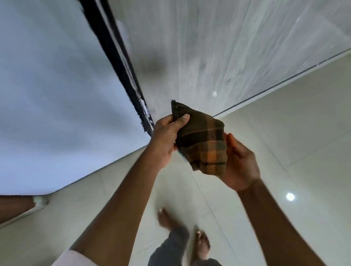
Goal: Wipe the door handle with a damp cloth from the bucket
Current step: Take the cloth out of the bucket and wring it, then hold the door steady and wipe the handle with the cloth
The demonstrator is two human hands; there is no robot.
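A folded brown and orange checked cloth (pixel 202 143) is held up in front of me in the head view, between both hands. My left hand (pixel 166 139) pinches its upper left corner, thumb on top. My right hand (pixel 240 163) cups the cloth's lower right side from beneath. No door handle and no bucket show in this view.
A pale wall (pixel 42 101) stands at the left and a white panelled surface (pixel 225 34) ahead, split by a black vertical strip (pixel 118 59). Glossy pale floor tiles (pixel 297 144) spread below. My bare feet (pixel 184 233) are on the tiles. A brown wooden edge (pixel 6 207) sits at far left.
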